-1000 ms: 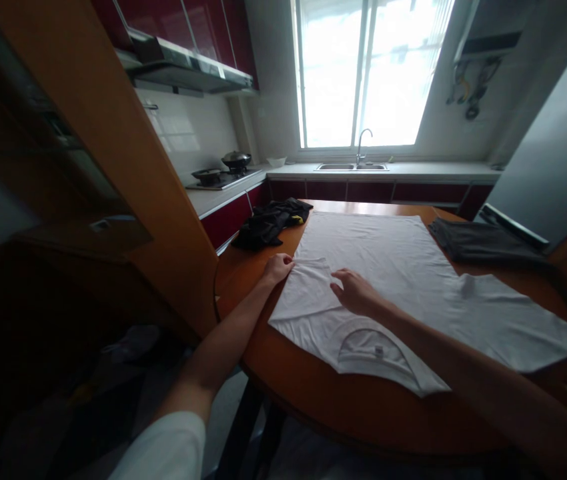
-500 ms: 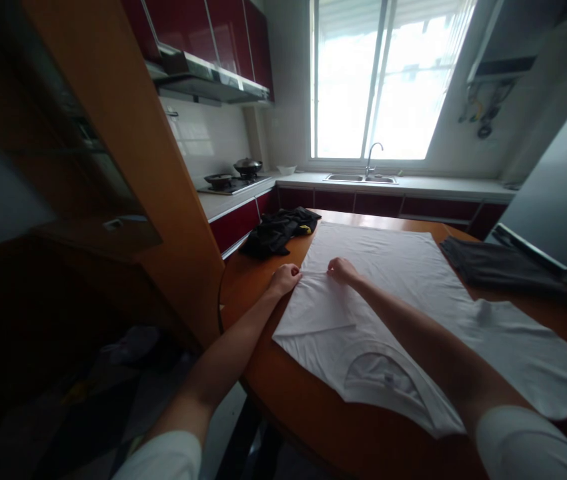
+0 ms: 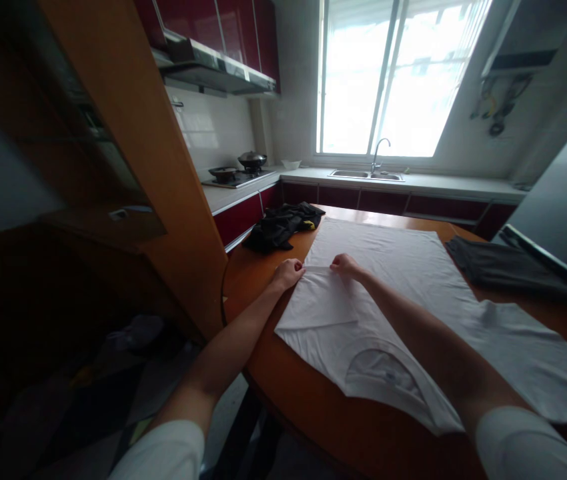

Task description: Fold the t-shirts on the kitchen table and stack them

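Observation:
A white T-shirt point(image 3: 388, 260) lies spread on the wooden table, its neckline toward me and its hem toward the window. The sleeve on the left is folded inward over the body; the one on the right stretches out to the table's right side. My left hand point(image 3: 289, 272) pinches the folded sleeve at the shirt's left edge. A short way to its right, my right hand point(image 3: 345, 265) pinches the same sleeve edge. Between the two hands the fabric is drawn into a straight line.
A crumpled black garment point(image 3: 283, 225) lies at the table's point(image 3: 243, 287) far left. Folded dark trousers point(image 3: 503, 263) rest at the right, near a fridge point(image 3: 558, 180). Beyond the table run a counter with a sink point(image 3: 366, 175) and a stove point(image 3: 238, 179) with pans. A wooden cabinet stands left.
Both hands keep their pinch on the sleeve edge, which now looks straighter and slightly raised between them. The whole view has shifted slightly.

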Motion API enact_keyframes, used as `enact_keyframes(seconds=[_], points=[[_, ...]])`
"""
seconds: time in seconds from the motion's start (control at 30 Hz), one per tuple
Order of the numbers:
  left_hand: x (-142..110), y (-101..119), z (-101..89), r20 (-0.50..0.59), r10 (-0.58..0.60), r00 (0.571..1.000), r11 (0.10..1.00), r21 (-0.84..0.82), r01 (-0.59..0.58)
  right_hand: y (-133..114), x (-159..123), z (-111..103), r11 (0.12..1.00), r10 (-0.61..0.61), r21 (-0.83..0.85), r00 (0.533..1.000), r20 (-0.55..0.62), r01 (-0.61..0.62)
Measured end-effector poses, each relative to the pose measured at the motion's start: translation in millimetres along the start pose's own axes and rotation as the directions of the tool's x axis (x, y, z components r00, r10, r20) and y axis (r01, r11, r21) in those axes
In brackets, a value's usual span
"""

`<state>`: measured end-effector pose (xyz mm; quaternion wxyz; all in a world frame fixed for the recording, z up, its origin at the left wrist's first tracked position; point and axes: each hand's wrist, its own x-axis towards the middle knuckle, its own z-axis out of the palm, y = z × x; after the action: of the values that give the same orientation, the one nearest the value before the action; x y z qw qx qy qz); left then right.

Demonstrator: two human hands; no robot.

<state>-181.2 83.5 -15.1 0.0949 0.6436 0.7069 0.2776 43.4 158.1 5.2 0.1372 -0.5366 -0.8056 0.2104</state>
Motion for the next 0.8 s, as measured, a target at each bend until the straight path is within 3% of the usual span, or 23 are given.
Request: enact_keyframes(seconds=[0.33,0.5,0.63,0.8], points=[[-1,2,-1.1,-0.029,0.014,0.999,1.0,0.022,-0.013,-3,-16,4,0.994,-0.024,-0.108,0.989,-0.145,0.008],[-3,10,-3.9,-0.097,0.107,0.99,0.994,0.042,-0.103,-17,-37,8,0.986,-0.086,-0.163,0.96,-0.267,0.043],[-9,17,4.1,0.091,0.305,0.948,0.947,0.078,-0.312,-19,-55,21,0.965,-0.203,-0.203,0.961,-0.189,0.164],[-14,13,14.8,0.325,0.279,0.904,0.918,0.185,-0.35,-12,-69,40,0.955,-0.216,-0.224,0.974,-0.068,0.196]])
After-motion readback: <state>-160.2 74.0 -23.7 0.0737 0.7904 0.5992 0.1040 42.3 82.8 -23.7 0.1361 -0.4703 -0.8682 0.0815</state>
